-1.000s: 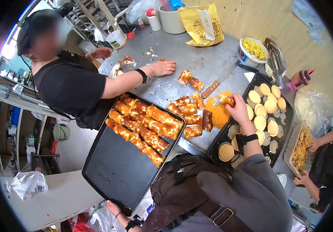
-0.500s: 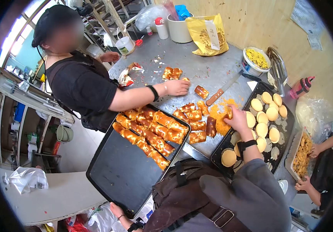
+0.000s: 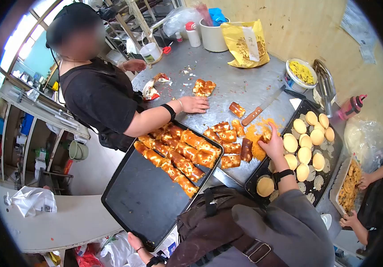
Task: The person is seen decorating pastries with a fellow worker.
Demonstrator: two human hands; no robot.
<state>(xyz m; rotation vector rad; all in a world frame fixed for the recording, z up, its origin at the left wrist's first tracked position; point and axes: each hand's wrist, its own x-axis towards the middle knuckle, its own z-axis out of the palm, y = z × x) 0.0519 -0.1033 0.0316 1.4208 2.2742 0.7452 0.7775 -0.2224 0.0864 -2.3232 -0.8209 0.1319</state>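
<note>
My right hand (image 3: 271, 144) is closed around a short browned pastry roll (image 3: 266, 133), over a pile of orange crumbs (image 3: 254, 133) on the metal table. Just left of it lie several cut roll pieces (image 3: 230, 148), brown with pale patches. At the lower left, my left hand (image 3: 134, 241) grips the near edge of a large black baking tray (image 3: 140, 202), its fingers partly hidden. Long glazed rolls (image 3: 173, 153) in rows fill the tray's far part.
A co-worker's hand (image 3: 194, 104) rests on the table near joined roll pieces (image 3: 205, 87). A wooden-handled knife (image 3: 258, 111) lies behind the crumbs. Right stands a dark tray (image 3: 311, 178) of pale round cakes (image 3: 304, 155). Another person's hands hold a container of filling (image 3: 349, 184).
My right hand has turned the roll piece up slightly at the crumbs. The co-worker's hand has drawn back left from the joined pieces. My view has shifted a little.
</note>
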